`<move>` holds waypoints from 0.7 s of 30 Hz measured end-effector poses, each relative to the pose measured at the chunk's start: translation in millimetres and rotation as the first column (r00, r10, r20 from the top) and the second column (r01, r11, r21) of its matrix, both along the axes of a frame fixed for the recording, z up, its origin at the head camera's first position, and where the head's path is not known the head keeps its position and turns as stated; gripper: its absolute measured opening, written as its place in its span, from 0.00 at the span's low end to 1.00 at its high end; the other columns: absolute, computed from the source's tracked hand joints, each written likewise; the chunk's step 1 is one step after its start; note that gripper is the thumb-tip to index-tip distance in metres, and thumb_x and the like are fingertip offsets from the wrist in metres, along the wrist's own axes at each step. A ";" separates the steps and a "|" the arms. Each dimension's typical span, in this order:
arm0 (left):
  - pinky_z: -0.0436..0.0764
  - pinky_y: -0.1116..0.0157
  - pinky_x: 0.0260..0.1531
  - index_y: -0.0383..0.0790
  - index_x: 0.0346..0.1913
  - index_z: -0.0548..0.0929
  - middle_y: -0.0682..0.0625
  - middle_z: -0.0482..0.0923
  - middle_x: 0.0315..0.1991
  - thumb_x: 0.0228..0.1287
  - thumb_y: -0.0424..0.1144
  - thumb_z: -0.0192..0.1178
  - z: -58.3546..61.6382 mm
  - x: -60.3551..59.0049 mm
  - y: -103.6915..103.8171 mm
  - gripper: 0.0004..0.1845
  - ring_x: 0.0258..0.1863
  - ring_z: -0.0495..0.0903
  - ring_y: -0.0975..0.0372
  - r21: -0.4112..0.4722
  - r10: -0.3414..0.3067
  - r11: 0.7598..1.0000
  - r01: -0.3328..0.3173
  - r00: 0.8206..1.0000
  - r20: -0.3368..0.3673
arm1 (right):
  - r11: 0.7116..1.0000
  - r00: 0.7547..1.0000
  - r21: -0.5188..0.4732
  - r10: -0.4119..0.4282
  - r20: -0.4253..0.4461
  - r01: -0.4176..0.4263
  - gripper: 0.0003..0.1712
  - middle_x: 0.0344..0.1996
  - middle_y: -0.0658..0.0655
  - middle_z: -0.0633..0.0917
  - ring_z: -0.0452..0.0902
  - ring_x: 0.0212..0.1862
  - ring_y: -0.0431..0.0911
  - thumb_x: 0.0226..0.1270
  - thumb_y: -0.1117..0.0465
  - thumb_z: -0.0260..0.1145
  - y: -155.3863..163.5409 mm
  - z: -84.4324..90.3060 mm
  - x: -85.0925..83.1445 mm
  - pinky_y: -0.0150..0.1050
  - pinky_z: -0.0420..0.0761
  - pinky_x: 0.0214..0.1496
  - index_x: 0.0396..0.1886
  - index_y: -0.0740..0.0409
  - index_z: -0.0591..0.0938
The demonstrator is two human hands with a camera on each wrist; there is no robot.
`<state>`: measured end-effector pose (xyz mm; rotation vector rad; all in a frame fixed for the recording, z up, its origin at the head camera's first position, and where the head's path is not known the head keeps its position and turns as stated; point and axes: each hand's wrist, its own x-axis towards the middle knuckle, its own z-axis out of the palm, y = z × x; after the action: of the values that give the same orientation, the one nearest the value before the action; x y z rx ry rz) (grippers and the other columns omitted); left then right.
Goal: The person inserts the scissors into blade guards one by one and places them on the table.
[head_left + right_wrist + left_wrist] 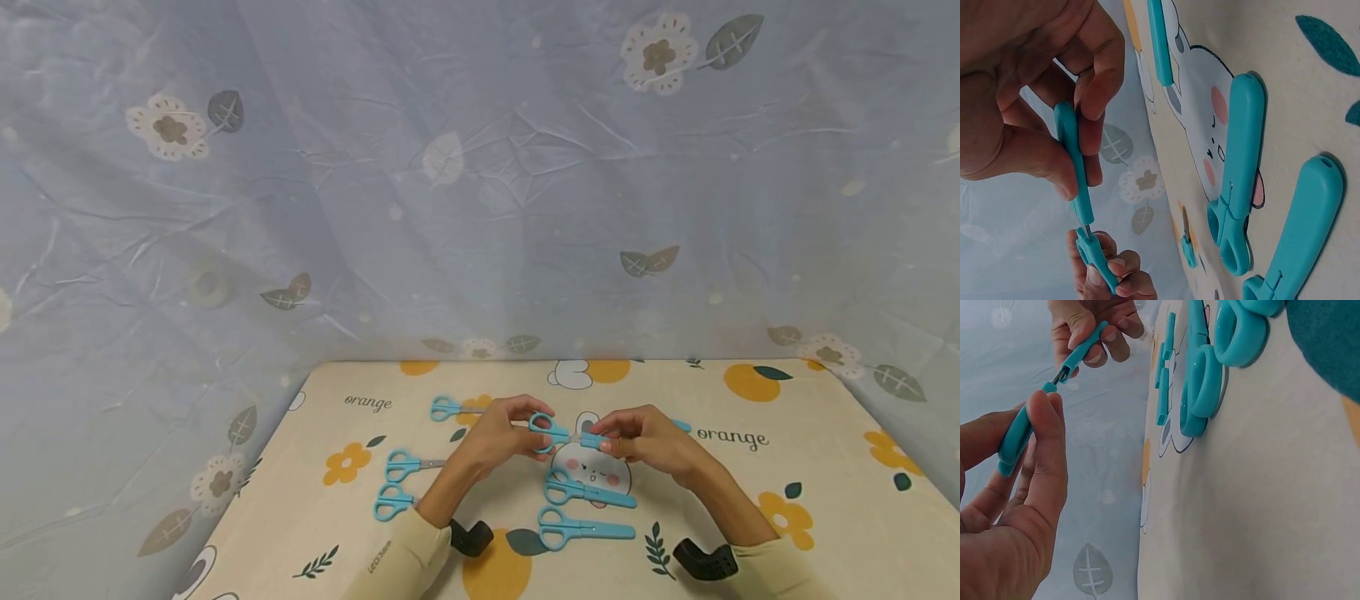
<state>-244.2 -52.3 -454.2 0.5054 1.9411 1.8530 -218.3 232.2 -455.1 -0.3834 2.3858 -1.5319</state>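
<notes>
L hand (498,435) is gripping scissors (557,434), R hand (654,438) pinching blade cover (592,440), & keeping both aligned is prob. avoiding snags

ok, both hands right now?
Left hand: holding raised blue scissors by the handles.
Right hand: pinching those scissors' blue blade cover.

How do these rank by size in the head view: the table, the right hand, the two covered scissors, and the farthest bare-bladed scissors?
1. Table
2. Right hand
3. Nearer covered scissors and farther covered scissors: alike, so unranked
4. Farthest bare-bladed scissors, as visible
</notes>
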 end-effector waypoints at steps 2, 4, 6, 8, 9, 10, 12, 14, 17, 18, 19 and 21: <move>0.95 0.57 0.41 0.33 0.57 0.86 0.45 0.82 0.44 0.67 0.23 0.68 -0.4 -0.4 0.0 0.16 0.31 0.90 0.58 0.005 -0.003 1.000 0.003 1.000 -0.003 | 1.000 1.000 -0.009 0.001 -0.018 -0.001 0.18 0.41 0.58 0.90 0.79 0.40 0.43 0.74 0.60 0.73 -0.3 0.1 0.5 0.40 0.86 0.38 0.57 0.65 0.89; 0.95 0.57 0.41 0.33 0.57 0.86 0.45 0.82 0.44 0.67 0.23 0.68 -0.9 -0.7 -0.1 0.16 0.31 0.90 0.57 0.010 -0.006 1.000 0.006 1.000 0.001 | 1.000 0.999 -0.018 0.003 -0.038 -0.004 0.17 0.40 0.60 0.90 0.79 0.38 0.42 0.74 0.61 0.73 -0.3 -0.4 0.8 0.39 0.85 0.36 0.57 0.65 0.89; 0.95 0.57 0.41 0.33 0.57 0.86 0.45 0.82 0.44 0.67 0.22 0.68 -1.4 -0.8 -0.1 0.16 0.31 0.90 0.57 0.013 -0.006 1.000 0.006 1.000 0.010 | 1.000 0.999 -0.025 0.002 -0.053 -0.003 0.16 0.40 0.61 0.89 0.78 0.36 0.42 0.73 0.62 0.73 -0.6 -1.5 0.9 0.38 0.84 0.35 0.56 0.65 0.89; 0.95 0.57 0.41 0.33 0.56 0.86 0.45 0.82 0.44 0.67 0.23 0.68 -1.7 -0.8 0.0 0.16 0.31 0.90 0.57 0.014 -0.003 1.000 0.003 1.000 0.022 | 1.000 0.998 -0.024 0.001 -0.065 -0.002 0.15 0.40 0.62 0.89 0.77 0.35 0.41 0.73 0.63 0.73 -1.0 -3.0 0.9 0.37 0.83 0.34 0.56 0.64 0.89; 0.95 0.57 0.41 0.33 0.56 0.86 0.45 0.82 0.44 0.67 0.23 0.68 -1.7 -0.8 0.1 0.16 0.32 0.90 0.57 0.014 -0.002 1.000 0.002 1.000 0.027 | 1.000 0.998 -0.022 0.000 -0.069 -0.001 0.15 0.40 0.62 0.89 0.77 0.35 0.41 0.73 0.63 0.72 -1.2 -3.7 0.9 0.37 0.83 0.33 0.56 0.63 0.89; 0.95 0.57 0.41 0.34 0.56 0.86 0.45 0.82 0.44 0.67 0.23 0.68 -1.8 -0.8 0.1 0.16 0.32 0.90 0.57 0.013 -0.002 1.000 0.002 1.000 0.031 | 1.000 0.997 -0.020 -0.002 -0.073 0.001 0.15 0.40 0.62 0.89 0.77 0.34 0.41 0.73 0.63 0.72 -1.5 -4.3 1.0 0.37 0.82 0.33 0.55 0.63 0.89; 0.95 0.58 0.40 0.34 0.56 0.86 0.45 0.82 0.44 0.67 0.23 0.68 -1.6 -0.5 0.2 0.16 0.32 0.90 0.57 0.011 -0.001 1.000 0.001 0.999 0.037 | 1.000 0.997 -0.018 -0.005 -0.077 0.003 0.14 0.41 0.61 0.90 0.76 0.34 0.41 0.73 0.63 0.73 -1.9 -4.6 1.2 0.37 0.82 0.33 0.55 0.62 0.90; 0.95 0.58 0.40 0.35 0.56 0.86 0.45 0.82 0.45 0.67 0.23 0.69 -1.2 -0.4 0.3 0.16 0.32 0.91 0.57 0.009 -0.002 1.000 0.002 0.999 0.038 | 1.000 0.997 -0.019 -0.004 -0.081 0.003 0.14 0.42 0.62 0.90 0.75 0.33 0.41 0.73 0.63 0.72 -2.0 -4.3 1.4 0.36 0.81 0.32 0.55 0.62 0.90; 0.95 0.58 0.39 0.35 0.56 0.86 0.45 0.82 0.45 0.67 0.24 0.69 -0.2 0.0 0.6 0.16 0.32 0.90 0.58 0.008 -0.010 1.000 0.010 1.000 0.025 | 1.000 0.996 -0.022 -0.001 -0.085 -0.001 0.14 0.42 0.63 0.90 0.76 0.33 0.41 0.73 0.64 0.72 -1.9 -3.1 1.9 0.36 0.82 0.32 0.55 0.63 0.90; 0.95 0.58 0.39 0.35 0.56 0.86 0.46 0.82 0.45 0.67 0.24 0.69 0.2 0.1 0.8 0.16 0.32 0.90 0.58 0.006 -0.013 1.000 0.012 1.000 0.019 | 1.000 0.996 -0.022 -0.001 -0.085 -0.001 0.14 0.42 0.63 0.90 0.76 0.33 0.41 0.73 0.64 0.72 -2.0 -2.7 2.1 0.36 0.83 0.31 0.55 0.63 0.90; 0.95 0.58 0.39 0.35 0.56 0.86 0.45 0.82 0.44 0.67 0.23 0.69 0.4 0.4 0.9 0.16 0.32 0.90 0.58 0.007 -0.016 1.000 0.015 1.000 0.012 | 1.000 0.996 -0.021 -0.001 -0.085 -0.001 0.14 0.42 0.63 0.90 0.76 0.33 0.41 0.73 0.64 0.72 -2.0 -2.5 2.2 0.36 0.83 0.31 0.54 0.63 0.90; 0.95 0.57 0.39 0.34 0.56 0.86 0.46 0.82 0.44 0.67 0.23 0.69 0.3 0.6 1.4 0.16 0.31 0.89 0.59 0.004 -0.024 1.000 0.024 1.000 -0.002 | 1.000 0.997 -0.021 -0.001 -0.081 -0.001 0.14 0.41 0.63 0.90 0.76 0.33 0.41 0.73 0.64 0.72 -2.4 -2.3 2.3 0.37 0.84 0.31 0.54 0.63 0.90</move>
<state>-243.7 -50.9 -454.0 0.5299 1.9237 1.8428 -216.0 229.8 -457.5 -0.4584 2.4319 -1.5707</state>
